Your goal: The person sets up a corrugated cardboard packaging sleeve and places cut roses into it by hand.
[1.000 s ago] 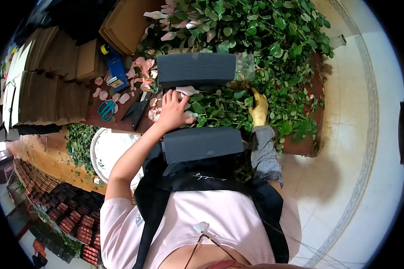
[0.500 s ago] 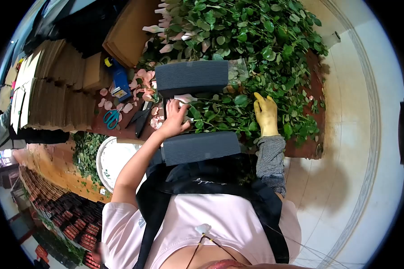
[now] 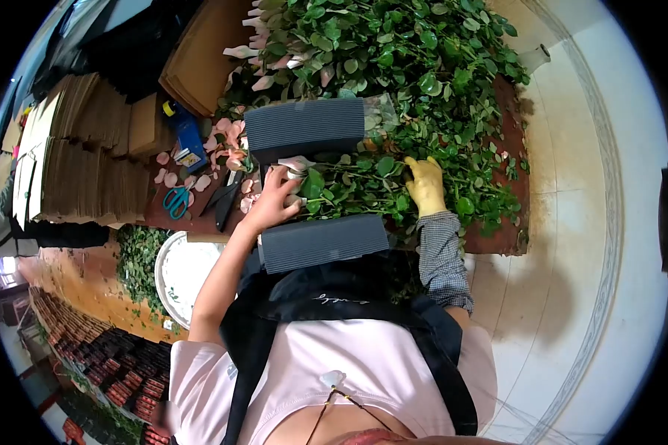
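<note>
My bare left hand (image 3: 273,200) is at the heads of pale pink roses (image 3: 297,163), its fingers bent around a wrapped white bloom. The roses lie sideways, with leafy stems (image 3: 352,182) running right between two dark corrugated cardboard flaps. One flap (image 3: 304,126) stands behind the stems, the other flap (image 3: 324,243) in front, near my apron. My right hand (image 3: 425,185), in a yellow rubber glove, has its fingers curled over the stems at their leafy right part. Leaves partly hide its fingertips.
A large heap of roses (image 3: 401,52) fills the back of the table. Left of the flaps lie teal scissors (image 3: 176,202), a black tool (image 3: 221,200), a blue tape dispenser (image 3: 189,141) and loose petals (image 3: 226,141). Stacked cardboard (image 3: 89,178) and a white bin (image 3: 185,274) are further left.
The view has shifted a little, moving the table leftward. My gloved right hand has turned inward, its fingers curling left over the stems. My left hand stays at the rose heads.
</note>
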Available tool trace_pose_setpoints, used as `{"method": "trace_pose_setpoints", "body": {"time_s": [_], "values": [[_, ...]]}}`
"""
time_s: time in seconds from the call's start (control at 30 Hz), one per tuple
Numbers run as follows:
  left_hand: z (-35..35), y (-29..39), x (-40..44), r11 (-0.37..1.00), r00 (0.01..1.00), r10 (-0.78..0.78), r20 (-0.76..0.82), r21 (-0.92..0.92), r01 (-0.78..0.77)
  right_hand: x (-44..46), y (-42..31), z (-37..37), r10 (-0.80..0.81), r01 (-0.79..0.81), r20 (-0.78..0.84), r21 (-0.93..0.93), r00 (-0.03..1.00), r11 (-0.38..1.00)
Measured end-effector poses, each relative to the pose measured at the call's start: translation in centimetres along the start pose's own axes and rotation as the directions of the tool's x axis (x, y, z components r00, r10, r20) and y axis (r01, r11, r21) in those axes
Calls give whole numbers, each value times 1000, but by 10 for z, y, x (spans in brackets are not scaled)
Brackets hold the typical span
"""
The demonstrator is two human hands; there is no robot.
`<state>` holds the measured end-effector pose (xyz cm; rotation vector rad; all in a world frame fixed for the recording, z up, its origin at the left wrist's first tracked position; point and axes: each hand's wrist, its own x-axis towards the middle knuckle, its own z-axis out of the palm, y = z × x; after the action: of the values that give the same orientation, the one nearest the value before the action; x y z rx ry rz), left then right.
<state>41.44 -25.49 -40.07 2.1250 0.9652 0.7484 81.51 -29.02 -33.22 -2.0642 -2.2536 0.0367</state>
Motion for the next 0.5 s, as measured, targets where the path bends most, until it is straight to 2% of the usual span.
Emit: {"method": "trace_pose_setpoints", "body": {"time_s": [0.07, 0.1, 0.17, 0.2, 0.23, 0.27, 0.3, 0.33, 0.4, 0.43, 0.5], "values": [[-5, 6, 2, 973, 996, 67, 54, 217, -77, 4, -6, -9, -43, 40, -108, -34, 993, 999], [-8, 16, 2, 950, 998, -3, 63, 312, -17, 5, -15, -20, -53, 50, -174, -23, 983, 998], [-11, 19, 6, 935, 998, -14, 63, 354, -9, 4, -31, -37, -12, 6, -261, -21, 965, 1000], [-8, 19, 7, 919, 997, -17, 69, 393, -12, 3, -31, -29, -13, 8, -252, -21, 968, 1000], [-2, 19, 7, 915, 1000, 22, 9, 403, -23, 2, -28, -12, 55, -63, -214, -32, 975, 998], [2, 18, 8, 917, 1000, 20, 18, 398, -25, -2, -26, 7, 128, -137, -176, -45, 976, 989], [5, 17, 11, 919, 997, 54, -50, 394, -30, -6, -31, 27, 217, -217, -7, 10, 976, 976], [9, 16, 12, 921, 989, 84, -118, 387, -32, -6, -35, 49, 144, -149, -287, 6, 947, 989], [16, 12, 14, 921, 992, 64, -112, 389, -15, -12, -26, 58, 269, -230, -114, 270, 956, 935], [20, 10, 15, 920, 993, 51, -111, 393, -3, -11, -24, 63, 267, -230, -108, 271, 958, 935], [28, 5, 14, 925, 997, 16, -79, 379, 15, -16, -17, 75, 69, -44, -329, 83, 942, 996]]}}
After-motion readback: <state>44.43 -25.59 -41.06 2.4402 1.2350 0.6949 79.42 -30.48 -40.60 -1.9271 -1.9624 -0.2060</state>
